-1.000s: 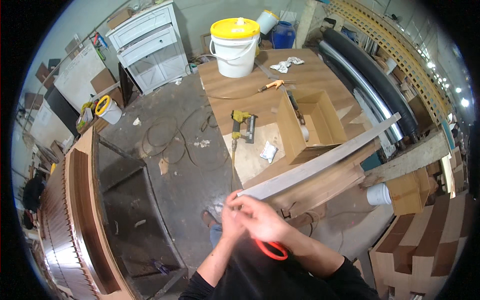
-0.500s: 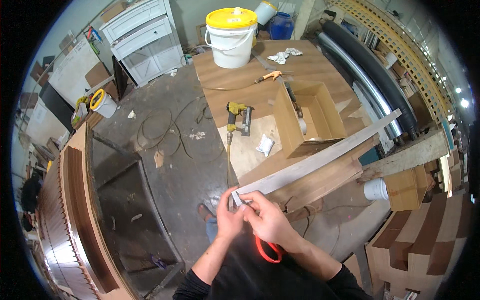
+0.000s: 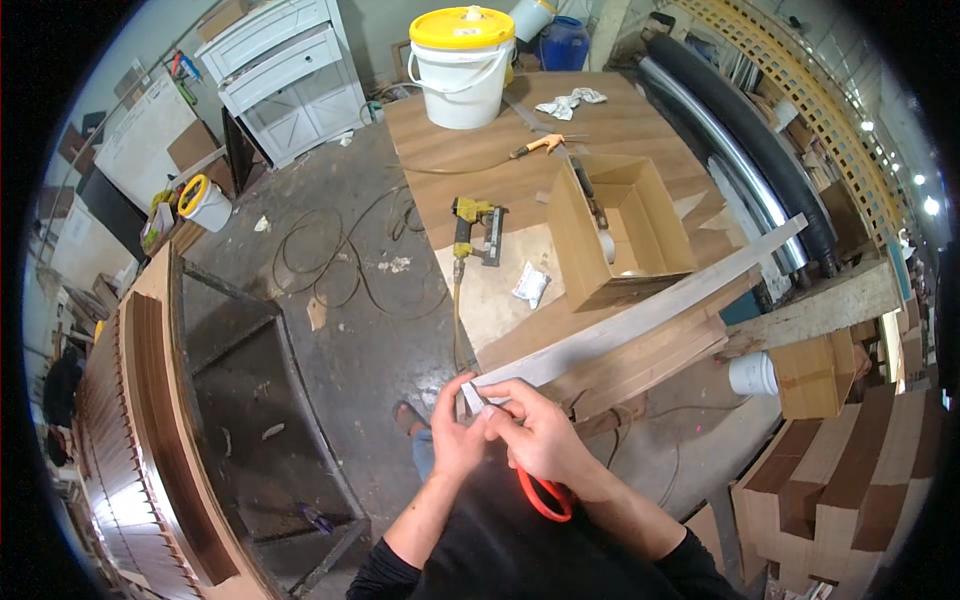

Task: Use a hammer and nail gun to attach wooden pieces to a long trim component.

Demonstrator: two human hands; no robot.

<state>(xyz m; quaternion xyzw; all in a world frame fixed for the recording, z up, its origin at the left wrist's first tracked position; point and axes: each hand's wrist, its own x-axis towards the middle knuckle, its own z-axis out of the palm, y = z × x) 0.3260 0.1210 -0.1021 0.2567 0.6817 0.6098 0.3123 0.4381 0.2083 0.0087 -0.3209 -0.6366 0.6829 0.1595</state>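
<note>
Both my hands are close together at the near end of a long pale grey strip (image 3: 650,310), which lies slantwise along the table's near edge. My right hand (image 3: 540,435) is closed round a red-handled tool (image 3: 545,497), its curved red handle showing below the palm. Between the fingers of both hands a short grey, flat piece (image 3: 472,397) sticks up; whether it belongs to the tool is hidden. My left hand (image 3: 460,440) is closed, its thumb and forefinger beside that piece.
On the table (image 3: 420,120) lie a yellow nail gun (image 3: 475,232), an orange air blow gun (image 3: 540,146), a white packet (image 3: 530,285) and an open cardboard box (image 3: 640,215). A lidded white bucket (image 3: 462,75) stands farther back. Hose coils (image 3: 330,250) cross the floor.
The red handle below my right hand has shifted slightly to the right. Both hands stay at the strip's near end, and the view has moved a little.
</note>
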